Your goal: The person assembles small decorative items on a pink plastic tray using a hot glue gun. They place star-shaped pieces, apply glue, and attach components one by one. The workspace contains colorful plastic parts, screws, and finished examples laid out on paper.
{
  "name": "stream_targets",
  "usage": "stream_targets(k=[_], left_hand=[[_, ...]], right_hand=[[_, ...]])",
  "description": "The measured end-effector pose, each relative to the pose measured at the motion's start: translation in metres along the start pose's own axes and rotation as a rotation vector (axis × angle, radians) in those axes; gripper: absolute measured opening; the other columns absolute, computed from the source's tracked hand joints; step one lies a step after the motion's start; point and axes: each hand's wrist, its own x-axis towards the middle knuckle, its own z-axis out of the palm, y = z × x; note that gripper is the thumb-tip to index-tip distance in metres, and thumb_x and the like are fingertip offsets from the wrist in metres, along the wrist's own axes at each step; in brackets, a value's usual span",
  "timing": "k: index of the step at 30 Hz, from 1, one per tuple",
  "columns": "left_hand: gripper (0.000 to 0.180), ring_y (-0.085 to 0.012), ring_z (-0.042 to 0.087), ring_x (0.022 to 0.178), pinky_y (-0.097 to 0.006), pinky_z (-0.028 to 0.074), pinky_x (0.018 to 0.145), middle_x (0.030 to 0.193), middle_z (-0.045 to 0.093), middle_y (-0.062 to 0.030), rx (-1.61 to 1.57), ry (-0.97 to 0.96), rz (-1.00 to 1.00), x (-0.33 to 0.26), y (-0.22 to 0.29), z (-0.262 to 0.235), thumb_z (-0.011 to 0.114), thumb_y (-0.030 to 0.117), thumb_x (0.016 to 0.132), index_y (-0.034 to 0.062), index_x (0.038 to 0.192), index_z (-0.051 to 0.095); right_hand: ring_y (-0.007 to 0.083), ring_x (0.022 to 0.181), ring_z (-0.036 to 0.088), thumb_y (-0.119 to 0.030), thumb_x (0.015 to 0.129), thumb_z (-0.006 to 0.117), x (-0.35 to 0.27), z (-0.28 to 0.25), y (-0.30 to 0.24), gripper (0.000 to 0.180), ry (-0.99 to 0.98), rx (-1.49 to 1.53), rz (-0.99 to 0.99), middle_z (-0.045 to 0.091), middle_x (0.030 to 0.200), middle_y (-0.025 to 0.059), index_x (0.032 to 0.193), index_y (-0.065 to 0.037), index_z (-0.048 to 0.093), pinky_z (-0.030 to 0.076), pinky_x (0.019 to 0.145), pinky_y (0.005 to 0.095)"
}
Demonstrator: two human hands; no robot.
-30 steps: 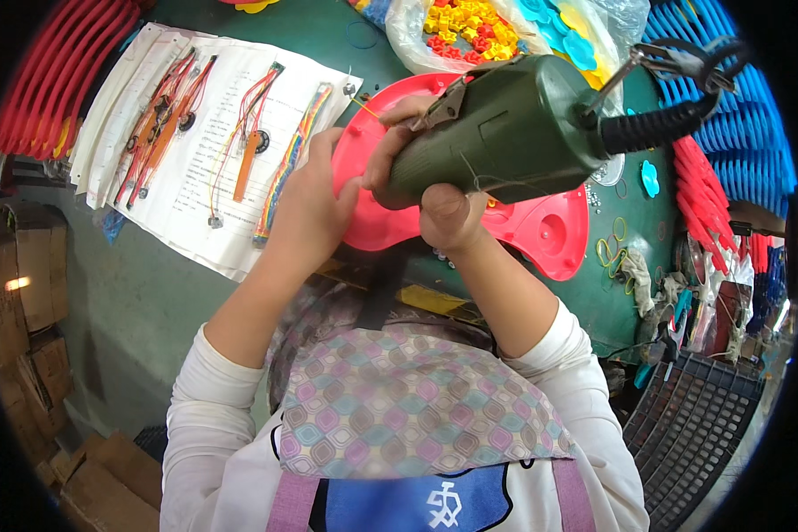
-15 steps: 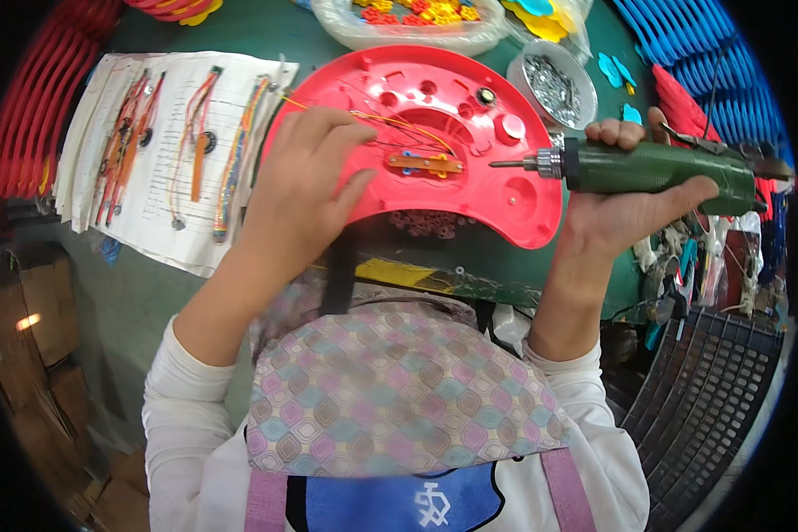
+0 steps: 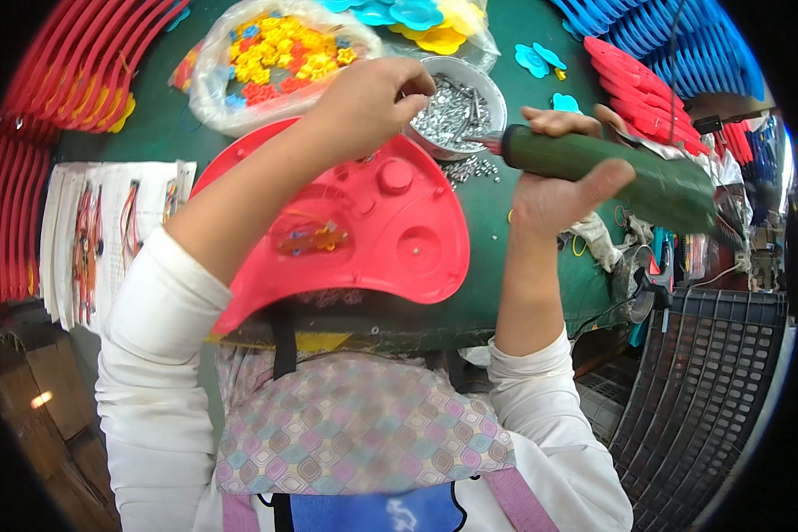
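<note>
My right hand (image 3: 563, 177) is wrapped round a green electric screwdriver (image 3: 607, 173), its bit end pointing left by a white bowl (image 3: 498, 111). Small metal screws (image 3: 457, 115) fill this bowl. Over its left rim is my left hand (image 3: 372, 97), thumb and fingers curled close together; whatever they may hold is too small to make out. Under my left forearm lies a curved pink-red plastic shell (image 3: 372, 257), hollow side up. A narrow orange-brown strip (image 3: 310, 239) with blue and yellow bits and thin wires sits in it, slightly blurred.
Loose metal parts (image 3: 470, 168) lie below the bowl. A clear bag (image 3: 213, 97) holds yellow, red and blue flower-shaped pieces. Papers (image 3: 151, 182) with wired strips lie at left. Red racks (image 3: 18, 213) and blue stacked parts (image 3: 709, 53) flank the table. A dark crate (image 3: 692, 399) stands lower right.
My left hand has moved from the shell's left side up and right to the screw bowl. The view has shifted, so the shell appears lower and further left. The screwdriver stays in my right hand.
</note>
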Motion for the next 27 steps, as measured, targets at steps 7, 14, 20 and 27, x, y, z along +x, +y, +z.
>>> stream_targets(k=[7,14,20,27], left_hand=[[0.011,-0.0333,0.065,0.101,-0.047,0.046,0.09,0.096,0.073,-0.0114,0.649,-0.54,0.083,0.045,0.0,0.036,0.069,0.012,0.087,0.0133,0.095,0.077],[0.011,-0.0303,0.07,0.095,-0.047,0.045,0.091,0.086,0.074,-0.01,0.448,-0.585,0.133,0.054,-0.01,0.035,0.077,0.021,0.08,0.0135,0.088,0.079],[0.014,-0.0273,0.063,0.095,-0.044,0.045,0.087,0.083,0.07,-0.0054,0.331,-0.274,0.3,0.036,-0.024,0.037,0.08,0.022,0.078,0.0134,0.089,0.078],[0.019,-0.0243,0.06,0.086,-0.038,0.049,0.078,0.081,0.063,-0.0034,0.299,-0.059,0.438,-0.006,-0.009,0.008,0.083,0.018,0.075,0.0121,0.092,0.075]], right_hand=[[0.0254,0.074,0.064,-0.076,0.093,0.051,0.004,0.002,0.042,0.084,-0.148,0.032,0.137,0.061,0.079,0.014,0.124,0.001,0.044,0.058,0.077,0.0467],[0.0244,0.073,0.063,-0.08,0.09,0.052,0.0,0.003,0.049,0.087,-0.122,0.078,0.169,0.061,0.081,0.0127,0.125,-0.001,0.044,0.058,0.076,0.0466],[0.0258,0.07,0.063,-0.087,0.086,0.045,0.013,0.008,0.019,0.092,-0.068,0.096,0.14,0.06,0.077,0.0123,0.125,-0.003,0.046,0.056,0.073,0.048],[0.0256,0.069,0.062,-0.092,0.085,0.037,0.006,0.016,0.0,0.098,-0.077,0.468,0.145,0.06,0.076,0.011,0.126,-0.003,0.05,0.056,0.072,0.0467]])
